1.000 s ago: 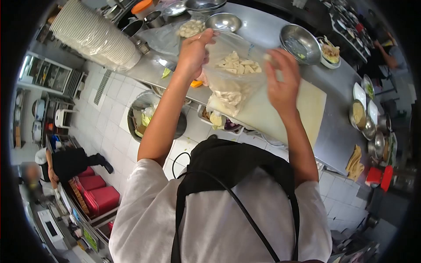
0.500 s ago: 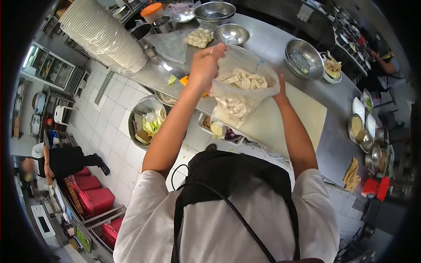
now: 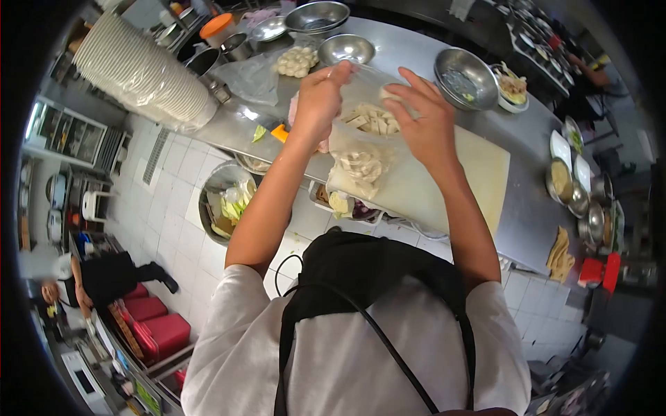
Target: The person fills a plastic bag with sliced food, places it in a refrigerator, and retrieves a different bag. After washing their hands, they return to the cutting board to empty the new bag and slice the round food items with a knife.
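Note:
A clear plastic bag (image 3: 361, 163) of pale flat slices (image 3: 374, 119) hangs above the near edge of a white cutting board (image 3: 479, 173). My left hand (image 3: 319, 104) is closed on the bag's upper rim. Over the bag's mouth, my right hand (image 3: 427, 121) has some fingers stretched out, and a small pale piece (image 3: 388, 92) shows between its thumb and a fingertip. Something pink partly shows behind my left wrist. A green leaf scrap (image 3: 259, 133) and an orange object (image 3: 279, 133) lie to its left on the steel counter (image 3: 239, 135).
Metal bowls (image 3: 347, 50) and peeled white bulbs (image 3: 296, 62) sit at the back. Stacked containers (image 3: 139, 76) stand left. A bin (image 3: 211, 215) with vegetable scraps is below. Another bowl (image 3: 468, 80) and a cloth (image 3: 559, 254) are right. A person (image 3: 104, 277) stands far left.
My right hand has left the bag's right rim and moved inward over its mouth. The left hand still grips the bag, whose opening has narrowed.

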A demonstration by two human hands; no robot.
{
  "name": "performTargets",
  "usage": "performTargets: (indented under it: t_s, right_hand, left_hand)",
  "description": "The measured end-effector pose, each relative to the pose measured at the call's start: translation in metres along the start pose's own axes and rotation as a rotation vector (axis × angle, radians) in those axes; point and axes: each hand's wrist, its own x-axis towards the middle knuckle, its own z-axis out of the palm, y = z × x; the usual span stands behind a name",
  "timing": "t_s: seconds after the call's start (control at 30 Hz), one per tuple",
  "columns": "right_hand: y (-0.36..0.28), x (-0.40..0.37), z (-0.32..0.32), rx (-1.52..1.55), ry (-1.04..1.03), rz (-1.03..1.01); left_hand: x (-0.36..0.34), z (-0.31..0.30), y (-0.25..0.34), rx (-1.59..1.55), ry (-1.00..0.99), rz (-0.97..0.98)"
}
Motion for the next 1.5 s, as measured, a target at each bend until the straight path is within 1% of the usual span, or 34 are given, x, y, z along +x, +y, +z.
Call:
performTargets:
  t_s: [0.07, 0.1, 0.17, 0.2, 0.27, 0.33, 0.37, 0.43, 0.5, 0.53, 0.63, 0.7, 0.77, 0.87, 0.93, 0.97, 1.0, 1.03, 1.07, 1.13, 1.2, 1.23, 1.3, 1.37, 1.43, 1.5]
  right_hand:
    - [0.007, -0.007, 0.003, -0.283, -0.003, -0.087]
    - [0.008, -0.013, -0.001, -0.263, 0.000, -0.008]
    - [0.009, -0.033, -0.016, -0.231, 0.022, 0.164]
    - [0.021, -0.048, -0.011, -0.126, -0.080, 0.221]
    - [0.023, -0.072, 0.001, 0.032, -0.249, 0.409]
    - [0.065, -0.095, 0.026, 0.146, -0.109, 0.439]
    - [0.065, -0.094, 0.018, 0.178, -0.029, 0.508]
    - [0.063, -0.086, -0.007, 0.246, 0.120, 0.616]
    - [0.055, -0.084, -0.041, 0.401, 0.182, 0.703]
    - [0.048, -0.085, -0.059, 0.482, 0.202, 0.747]
    - [0.042, -0.083, -0.116, 0.411, 0.352, 0.682]
    - [0.032, -0.076, -0.167, 0.290, 0.415, 0.568]
    - [0.021, -0.072, -0.218, 0.168, 0.488, 0.460]
    - [-0.002, -0.071, -0.280, 0.048, 0.620, 0.453]
    - [-0.001, -0.080, -0.312, -0.025, 0.687, 0.430]
    - [0.005, -0.089, -0.324, -0.056, 0.707, 0.454]
    - [0.013, -0.099, -0.334, -0.086, 0.725, 0.476]
    - [0.021, -0.112, -0.343, -0.114, 0.742, 0.498]
    - [0.028, -0.129, -0.347, -0.168, 0.720, 0.581]
    - [0.060, -0.177, -0.346, -0.169, 0.701, 0.694]
    - [0.105, -0.238, -0.344, -0.294, 0.560, 0.844]
    - [0.107, -0.246, -0.341, -0.244, 0.602, 0.885]
    - [0.111, -0.255, -0.344, -0.153, 0.686, 0.949]
    - [0.121, -0.252, -0.364, -0.268, 0.594, 0.768]
    - [0.116, -0.228, -0.366, -0.091, 0.659, 0.804]
    - [0.120, -0.223, -0.374, -0.044, 0.571, 0.901]
  left_hand:
    - [0.002, -0.005, -0.002, -0.023, -0.015, -0.008]
    - [0.003, -0.007, -0.005, -0.037, -0.033, -0.017]
    - [0.004, -0.010, -0.008, -0.018, -0.005, -0.020]
    - [0.004, -0.010, -0.008, -0.035, -0.010, -0.026]
    - [0.004, -0.002, -0.007, -0.042, -0.022, -0.031]
    - [0.006, 0.014, -0.011, -0.044, -0.059, -0.016]
    - [0.010, 0.022, -0.015, -0.042, -0.095, -0.001]
    - [0.013, 0.046, -0.001, -0.050, -0.169, 0.028]
    - [0.002, 0.072, 0.014, -0.059, -0.242, 0.010]
    - [0.001, 0.083, 0.020, -0.092, -0.285, 0.033]
    - [-0.016, 0.131, 0.050, -0.128, -0.387, 0.076]
    - [-0.020, 0.165, 0.064, -0.199, -0.519, 0.104]
    - [-0.029, 0.202, 0.076, -0.256, -0.608, 0.109]
    - [-0.056, 0.257, 0.085, -0.316, -0.684, 0.150]
    - [-0.074, 0.289, 0.084, -0.317, -0.734, 0.181]
    - [-0.083, 0.303, 0.079, -0.317, -0.757, 0.197]
    - [-0.093, 0.315, 0.073, -0.314, -0.760, 0.197]
    - [-0.100, 0.326, 0.062, -0.243, -0.749, 0.246]
    - [-0.106, 0.335, 0.044, -0.170, -0.735, 0.296]
    - [-0.109, 0.351, -0.012, -0.012, -0.743, 0.270]
    - [-0.108, 0.364, -0.077, 0.048, -0.822, 0.079]
    - [-0.111, 0.366, -0.086, 0.031, -0.823, 0.038]
    - [-0.108, 0.382, -0.096, -0.017, -0.825, -0.029]
    - [-0.109, 0.397, -0.069, 0.003, -0.855, 0.166]
    - [-0.114, 0.413, -0.063, -0.094, -0.871, 0.155]
    - [-0.110, 0.409, -0.063, 0.053, -1.007, 0.131]
